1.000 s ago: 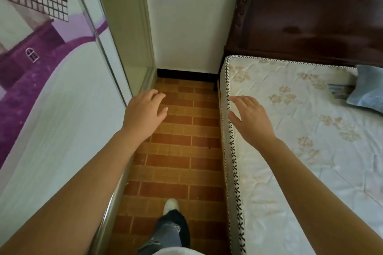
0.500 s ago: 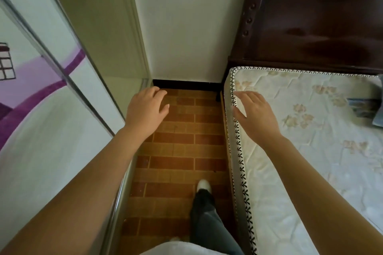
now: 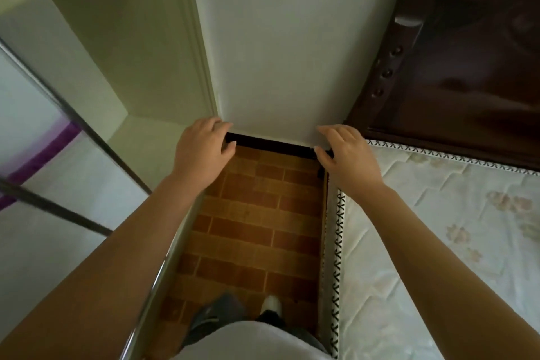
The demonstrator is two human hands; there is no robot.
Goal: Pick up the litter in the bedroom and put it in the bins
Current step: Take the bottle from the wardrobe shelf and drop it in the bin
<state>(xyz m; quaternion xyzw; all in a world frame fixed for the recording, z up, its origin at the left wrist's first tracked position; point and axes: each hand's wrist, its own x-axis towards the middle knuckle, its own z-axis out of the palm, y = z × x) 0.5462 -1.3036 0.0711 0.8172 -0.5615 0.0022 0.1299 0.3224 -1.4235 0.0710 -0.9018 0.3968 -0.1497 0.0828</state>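
Note:
My left hand (image 3: 201,152) is stretched out in front of me over the left side of a narrow strip of brick-patterned floor (image 3: 257,225), fingers apart and holding nothing. My right hand (image 3: 347,161) reaches forward at the same height, over the near corner of the mattress (image 3: 438,242), also with nothing in it. No litter and no bin shows anywhere in the view.
A wardrobe with a sliding door (image 3: 52,184) and an open compartment (image 3: 125,61) lines the left side. A white wall (image 3: 292,52) with a black skirting closes the far end of the floor strip. A dark wooden headboard (image 3: 467,61) stands at the right. My feet (image 3: 271,304) are below.
I have walked forward along the gap toward the wall. The wall and headboard fill more of the view, and both empty hands stay held out ahead.

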